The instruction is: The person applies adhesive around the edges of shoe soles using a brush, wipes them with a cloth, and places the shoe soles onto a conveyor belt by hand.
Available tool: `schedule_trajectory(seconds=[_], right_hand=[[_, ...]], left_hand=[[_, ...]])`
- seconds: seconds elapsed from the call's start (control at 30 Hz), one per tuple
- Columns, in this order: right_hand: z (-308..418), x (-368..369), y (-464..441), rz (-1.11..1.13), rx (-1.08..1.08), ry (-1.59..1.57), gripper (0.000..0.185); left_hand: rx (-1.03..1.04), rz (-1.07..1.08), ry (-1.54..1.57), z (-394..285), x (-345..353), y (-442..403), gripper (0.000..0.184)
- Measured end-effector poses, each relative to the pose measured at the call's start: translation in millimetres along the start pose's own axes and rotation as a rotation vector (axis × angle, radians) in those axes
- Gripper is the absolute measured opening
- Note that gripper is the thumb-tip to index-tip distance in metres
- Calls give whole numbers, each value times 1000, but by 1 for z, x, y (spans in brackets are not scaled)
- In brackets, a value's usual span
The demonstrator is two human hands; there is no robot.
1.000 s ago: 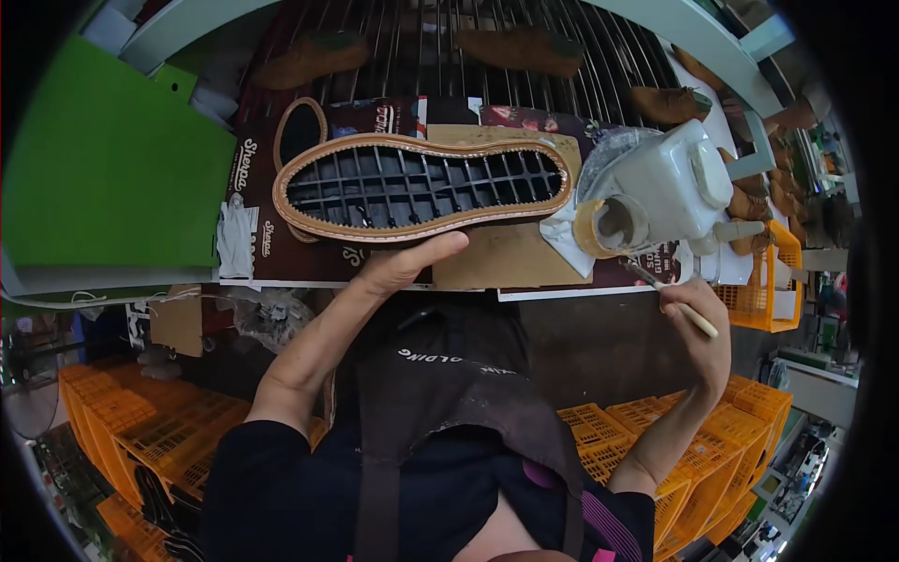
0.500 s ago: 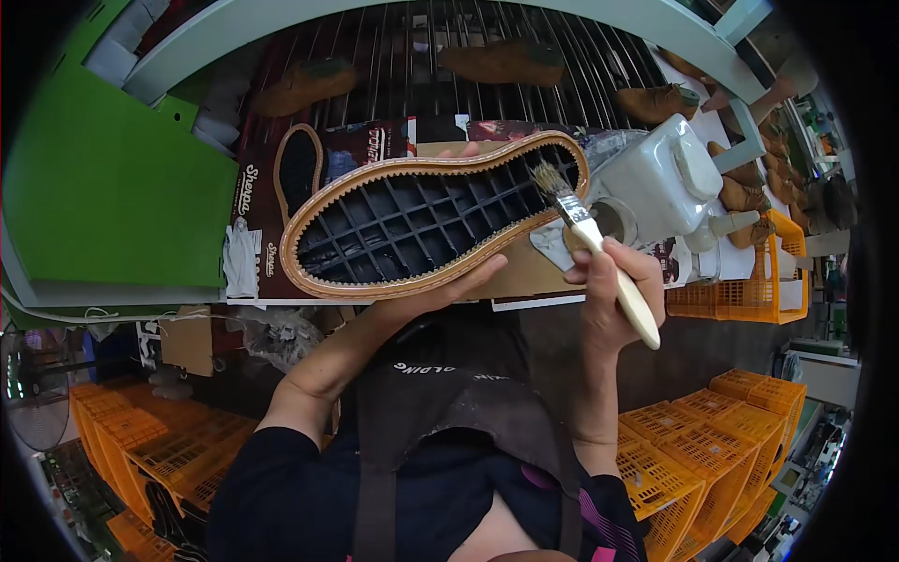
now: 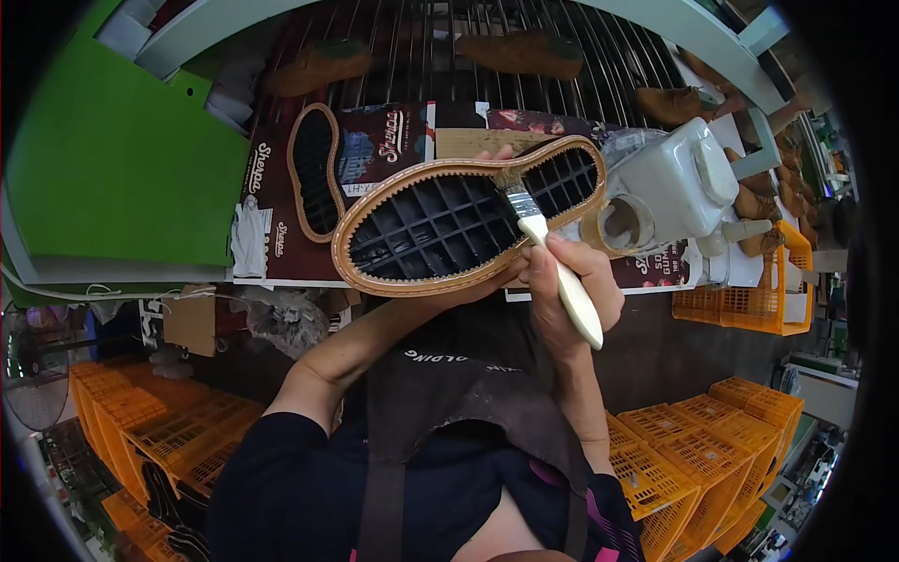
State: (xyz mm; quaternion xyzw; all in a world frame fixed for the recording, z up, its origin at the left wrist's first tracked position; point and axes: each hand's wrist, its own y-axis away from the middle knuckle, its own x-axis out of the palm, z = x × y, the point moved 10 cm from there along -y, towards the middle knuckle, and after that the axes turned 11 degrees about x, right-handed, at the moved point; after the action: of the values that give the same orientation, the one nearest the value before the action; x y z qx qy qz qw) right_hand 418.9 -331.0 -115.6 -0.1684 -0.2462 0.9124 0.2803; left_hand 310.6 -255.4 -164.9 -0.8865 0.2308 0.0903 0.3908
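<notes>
Shoe sole [image 3: 426,229] is up over the bench, ribbed cavity facing the camera, wide end left and nearer the body, narrow end right and farther off. Left hand [image 3: 498,278] holds it from below: fingertips show past the far edge near the waist, palm side at the near edge, rest of the grip hidden behind the sole. Handling guess: light, fairly stiff in the rim, some flex at the waist, not fragile. Ribs look shiny in spots, maybe wet, so likely slick there; best hold is underneath or on the outer edge around the waist, fingers off the cavity. Right hand [image 3: 554,317] has the brush [image 3: 533,226] pinched on its pale handle, thumb and fingers closed, bristles at the far rim by the waist, handle end angled back toward the body. Left forearm runs low across the apron [image 3: 459,375]; right forearm comes nearly straight up from the elbow. Open jar [image 3: 599,234] sits just right of the sole, beside the white jug [image 3: 667,187].
</notes>
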Motion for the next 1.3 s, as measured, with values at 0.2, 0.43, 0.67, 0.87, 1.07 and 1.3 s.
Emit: schedule_trajectory(seconds=[0.2,0.43,0.67,0.87,1.07,1.3], right_hand=[[16,24,4,61,-38,-33,19],[40,43,2,152,-113,-57,21],[44,54,1,243,-83,-137,19],[46,62,-3,384,-29,-142,15],[57,66,-16,463,-149,-131,14],[31,70,-36,603,-4,-154,14]], left_hand=[[-52,-188,748,11,2,4,94],[-595,-477,1765,85,62,45,54],[-427,-74,1416,94,79,72,47],[-247,268,1017,82,89,89,39],[-609,553,458,49,68,70,26],[-414,448,876,36,60,64,28]])
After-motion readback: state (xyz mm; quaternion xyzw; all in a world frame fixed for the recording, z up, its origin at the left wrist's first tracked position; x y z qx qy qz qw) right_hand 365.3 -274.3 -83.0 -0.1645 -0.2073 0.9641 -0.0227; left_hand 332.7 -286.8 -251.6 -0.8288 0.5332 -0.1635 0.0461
